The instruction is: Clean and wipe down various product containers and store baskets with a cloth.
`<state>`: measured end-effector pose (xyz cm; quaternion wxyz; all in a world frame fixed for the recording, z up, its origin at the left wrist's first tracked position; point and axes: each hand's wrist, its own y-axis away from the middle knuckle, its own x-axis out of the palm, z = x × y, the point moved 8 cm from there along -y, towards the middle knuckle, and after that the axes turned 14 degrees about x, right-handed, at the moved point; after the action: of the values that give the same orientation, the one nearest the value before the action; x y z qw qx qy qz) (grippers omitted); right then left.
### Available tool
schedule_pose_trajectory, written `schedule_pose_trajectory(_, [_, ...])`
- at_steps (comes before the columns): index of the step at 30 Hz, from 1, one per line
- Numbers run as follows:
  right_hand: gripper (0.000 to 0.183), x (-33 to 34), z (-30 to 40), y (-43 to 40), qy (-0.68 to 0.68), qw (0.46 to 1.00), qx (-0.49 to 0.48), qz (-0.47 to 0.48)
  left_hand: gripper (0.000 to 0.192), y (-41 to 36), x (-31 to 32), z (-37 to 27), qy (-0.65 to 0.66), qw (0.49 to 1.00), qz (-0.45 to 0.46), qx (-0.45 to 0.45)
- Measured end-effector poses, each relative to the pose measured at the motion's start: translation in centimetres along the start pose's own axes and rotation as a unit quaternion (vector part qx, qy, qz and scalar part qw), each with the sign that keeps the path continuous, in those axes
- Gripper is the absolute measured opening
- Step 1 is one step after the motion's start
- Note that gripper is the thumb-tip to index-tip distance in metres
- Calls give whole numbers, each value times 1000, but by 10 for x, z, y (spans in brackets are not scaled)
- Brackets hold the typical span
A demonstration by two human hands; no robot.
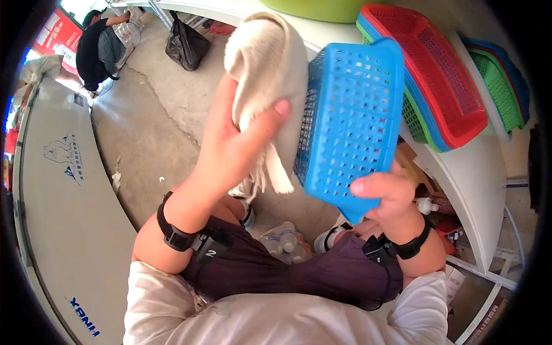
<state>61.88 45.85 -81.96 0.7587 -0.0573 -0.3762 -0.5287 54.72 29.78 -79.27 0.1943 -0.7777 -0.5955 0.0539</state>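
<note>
My left hand (237, 138) grips a cream cloth (267, 64) with a fringed edge, thumb on top; the cloth is bunched and folded over. Just right of it, my right hand (384, 189) holds a blue perforated plastic basket (353, 116) by its lower corner, thumb on the outer face. The basket is tilted on its side, its holed bottom facing me. Cloth and basket are close together; whether they touch I cannot tell. The fingers of my right hand are partly hidden behind the basket.
Stacked red (457, 108), blue and green baskets lie on a white surface at right, beside more green baskets (491, 82). Wrapped plastic bottles (286, 243) stand between my feet. A black plastic bag (185, 45) hangs ahead. A long white freezer (73, 215) borders the left; a person (97, 47) crouches beyond.
</note>
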Motion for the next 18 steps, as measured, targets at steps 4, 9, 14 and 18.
schedule_pose_trajectory(4, [62,13,-1,-4,-25,999,8,28,64,-3,-1,-2,-97,994,27,49])
schedule_pose_trajectory(9, [55,-5,8,-6,-23,998,-36,-44,60,2,23,-4,-149,959,144,192])
schedule_pose_trajectory(14, [52,-14,7,-4,16,994,-62,-84,56,2,21,3,-84,983,118,111])
schedule_pose_trajectory(18, [51,-14,9,0,9,997,-53,-64,53,4,18,5,-91,989,103,55])
